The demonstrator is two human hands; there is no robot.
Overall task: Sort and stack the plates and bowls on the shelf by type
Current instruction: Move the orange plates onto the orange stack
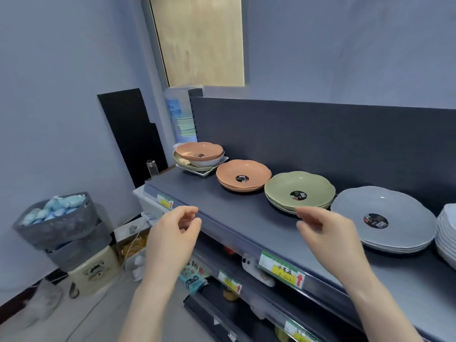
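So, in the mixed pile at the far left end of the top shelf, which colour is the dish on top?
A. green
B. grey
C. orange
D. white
C: the top dish of the far-left pile is orange, and it sits on a pale dish, with a green one lower down.

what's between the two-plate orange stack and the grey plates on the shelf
A stack of green plates sits there, as the head view shows.
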